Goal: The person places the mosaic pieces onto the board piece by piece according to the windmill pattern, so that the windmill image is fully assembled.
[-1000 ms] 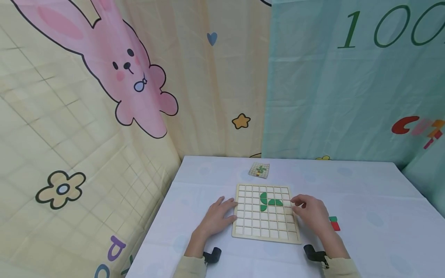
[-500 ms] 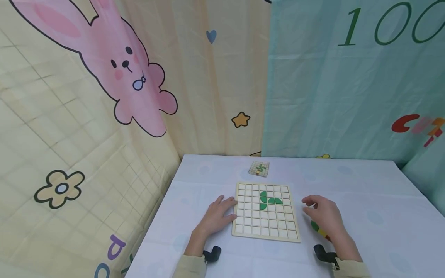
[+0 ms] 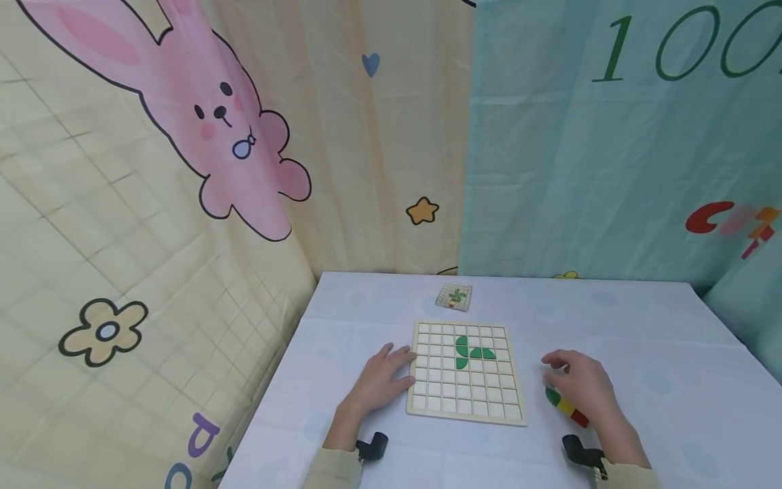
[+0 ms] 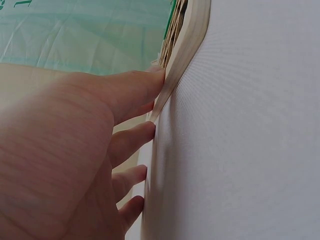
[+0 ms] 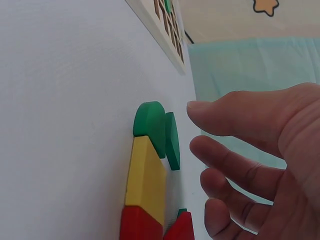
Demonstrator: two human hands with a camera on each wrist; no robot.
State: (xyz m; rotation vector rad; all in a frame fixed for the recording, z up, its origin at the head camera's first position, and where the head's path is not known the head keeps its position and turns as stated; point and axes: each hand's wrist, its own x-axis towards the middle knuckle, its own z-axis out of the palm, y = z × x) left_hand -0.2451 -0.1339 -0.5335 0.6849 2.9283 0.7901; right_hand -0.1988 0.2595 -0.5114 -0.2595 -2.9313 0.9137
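White cloth covers the counter [image 3: 678, 380], and on it the board [image 3: 435, 390] lies flat. Against the board's left edge, the left hand [image 3: 375, 382] stands wide, fingers spread, thumb touching the rim. Off the board's right edge, well apart from it, the right hand [image 3: 583, 386] hangs beside the loose pieces, fingers bent, a narrow gap showing between thumb and fingertips, nothing seen held. Also right of the board, a yellow piece [image 5: 141, 172] touches a green piece [image 5: 149, 121] and a red piece [image 5: 137, 223] at its 2 ends; bare cloth separates this row from the board's edge. Green shapes [image 3: 476, 354] sit on the board's far half. Between the board's far edge and the counter's back edge lies a card [image 3: 454, 297], touching neither.
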